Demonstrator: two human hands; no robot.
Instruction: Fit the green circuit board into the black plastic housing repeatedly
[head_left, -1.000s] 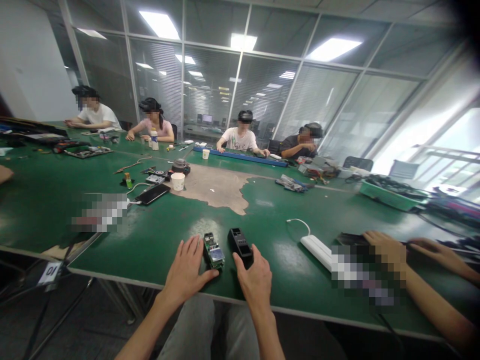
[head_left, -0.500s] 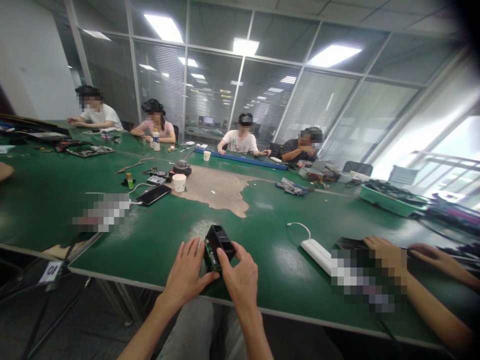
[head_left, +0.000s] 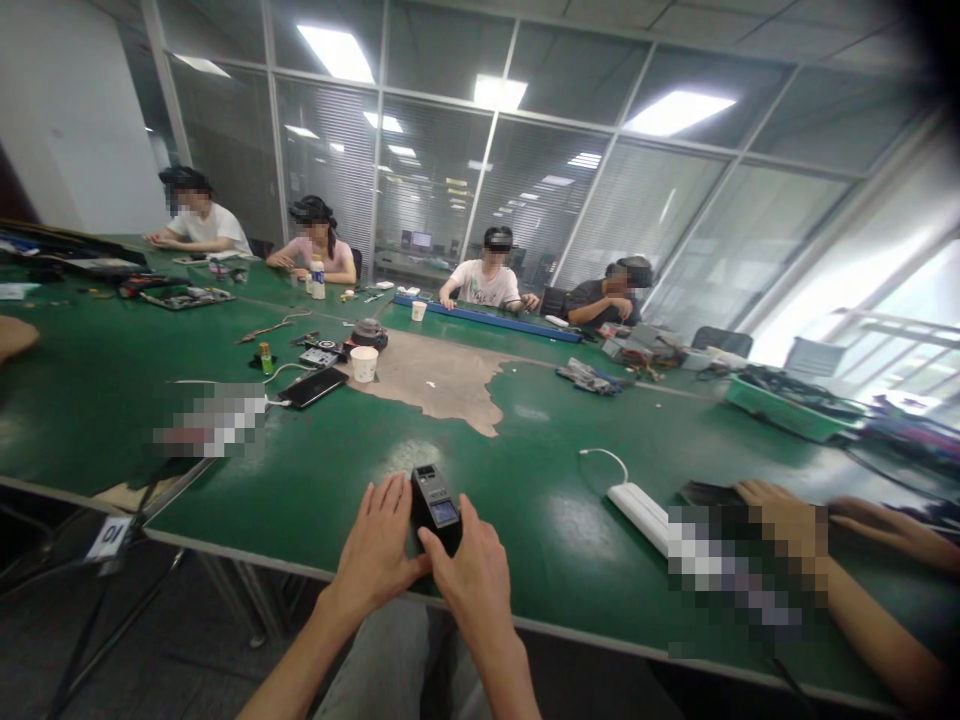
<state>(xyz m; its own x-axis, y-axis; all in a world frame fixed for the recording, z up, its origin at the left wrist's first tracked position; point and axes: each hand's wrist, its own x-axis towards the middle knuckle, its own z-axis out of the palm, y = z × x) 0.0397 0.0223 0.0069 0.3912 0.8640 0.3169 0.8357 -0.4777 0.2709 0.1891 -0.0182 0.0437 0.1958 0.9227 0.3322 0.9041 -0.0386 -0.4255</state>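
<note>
A small black device (head_left: 436, 500) with a little grey screen on its upper face stands on the green table (head_left: 555, 580) near the front edge, between my hands. My left hand (head_left: 381, 545) lies along its left side, fingers stretched out and the thumb reaching toward its near end. On the other side, my right hand (head_left: 474, 565) has its fingers against the right side and its thumb at the near end, so the device is held there. The underside of the device is hidden.
Beyond the device are a paper cup (head_left: 364, 364), a phone (head_left: 313, 387) and a brown sheet (head_left: 450, 380). A white power strip (head_left: 639, 515) lies to the right, beside another person's hands (head_left: 787, 520). A green basket (head_left: 795, 405) stands farther right. Several people sit across the table.
The black device has turned between my hands: the green circuit board on its left side no longer shows, and its face with the screen now points up toward me. My right hand has shifted slightly.
</note>
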